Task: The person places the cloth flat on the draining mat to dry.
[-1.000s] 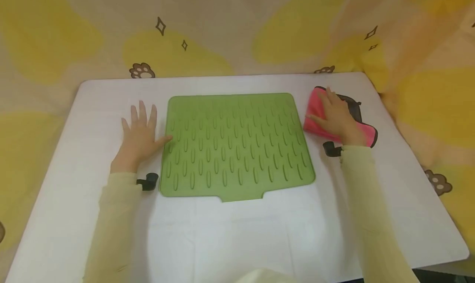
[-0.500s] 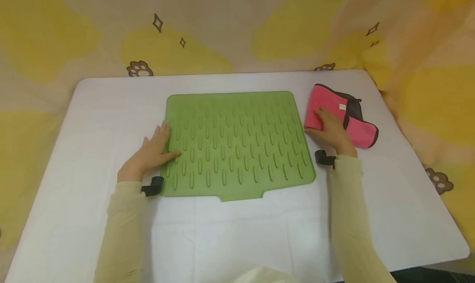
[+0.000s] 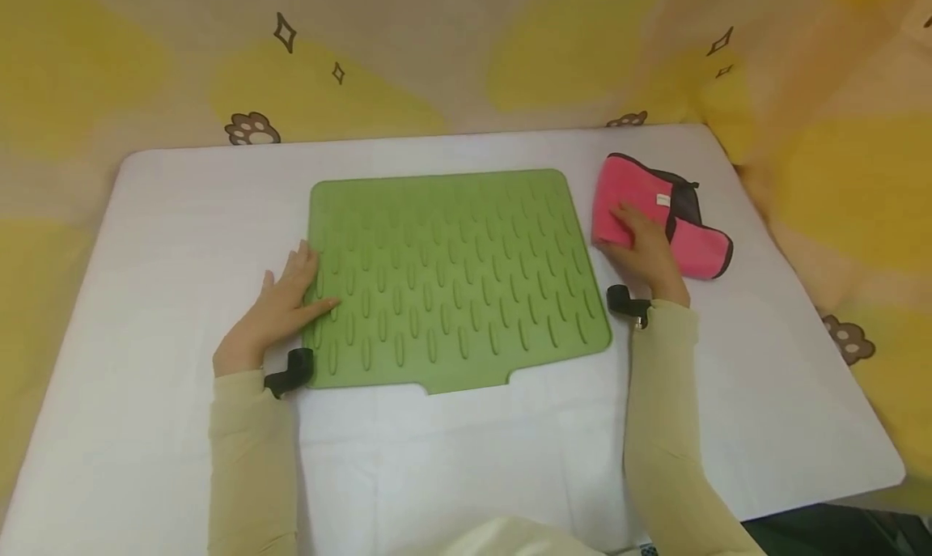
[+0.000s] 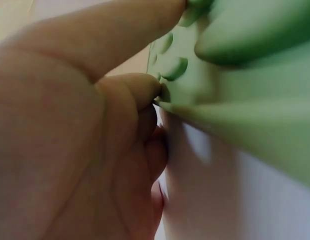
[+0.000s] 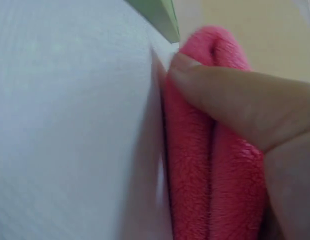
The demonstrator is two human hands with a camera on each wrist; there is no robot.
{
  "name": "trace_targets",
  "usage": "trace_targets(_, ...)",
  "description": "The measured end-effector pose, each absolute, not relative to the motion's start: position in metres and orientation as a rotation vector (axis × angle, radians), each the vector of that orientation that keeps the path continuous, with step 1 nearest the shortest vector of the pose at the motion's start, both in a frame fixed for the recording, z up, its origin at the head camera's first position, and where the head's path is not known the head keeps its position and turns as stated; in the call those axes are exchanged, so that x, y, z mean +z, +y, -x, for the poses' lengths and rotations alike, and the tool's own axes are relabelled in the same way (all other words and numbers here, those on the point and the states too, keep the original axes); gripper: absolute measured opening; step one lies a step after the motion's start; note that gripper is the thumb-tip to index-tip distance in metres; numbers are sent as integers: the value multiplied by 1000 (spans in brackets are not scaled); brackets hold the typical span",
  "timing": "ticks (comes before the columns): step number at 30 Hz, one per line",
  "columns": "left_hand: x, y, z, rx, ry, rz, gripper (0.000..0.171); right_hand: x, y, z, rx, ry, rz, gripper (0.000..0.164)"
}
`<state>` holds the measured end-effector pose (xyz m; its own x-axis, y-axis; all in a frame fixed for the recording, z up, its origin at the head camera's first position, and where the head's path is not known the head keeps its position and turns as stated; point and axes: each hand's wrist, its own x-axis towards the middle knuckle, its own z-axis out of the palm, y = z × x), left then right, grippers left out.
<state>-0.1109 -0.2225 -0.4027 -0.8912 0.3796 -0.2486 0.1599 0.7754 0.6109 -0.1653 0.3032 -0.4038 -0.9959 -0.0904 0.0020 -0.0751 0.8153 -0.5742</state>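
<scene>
A green drying mat [image 3: 451, 281] with raised oval ridges lies flat on the white table, its short tab towards the person. At its left edge is my left hand [image 3: 280, 309], thumb over the top face and fingers fairly straight along the rim. The left wrist view shows those fingertips [image 4: 147, 90] right at the mat's edge [image 4: 215, 130]. To the right lies a folded pink plush cloth [image 3: 629, 188] with dark trim and a small white label. My right hand [image 3: 648, 256] pinches its near left part, the thumb [image 5: 220, 90] pressed against the folded edge.
The white table [image 3: 167, 216] has rounded corners and a patterned yellow curtain [image 3: 408, 54] behind it. Black wrist mounts sit beside both hands, the left one [image 3: 291, 370] overlapping the mat's near left corner in the head view.
My left hand has come from spread fingers beside the mat to its left edge. My right hand has gone from lying flat over the pink cloth to pinching its near left edge.
</scene>
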Motion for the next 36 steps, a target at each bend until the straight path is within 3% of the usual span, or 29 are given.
trace_targets(8,-407,-221,112,827,2640,-430,83,-408,303,165,-1045,3049,107,48)
trace_targets(21,-406,-216,109,812,2666,-411,81,-414,307,169,-1112,3080,148,45)
trace_targets(36,-406,-217,109,817,2662,-413,82,-406,300,167,-1173,3060,-3,46)
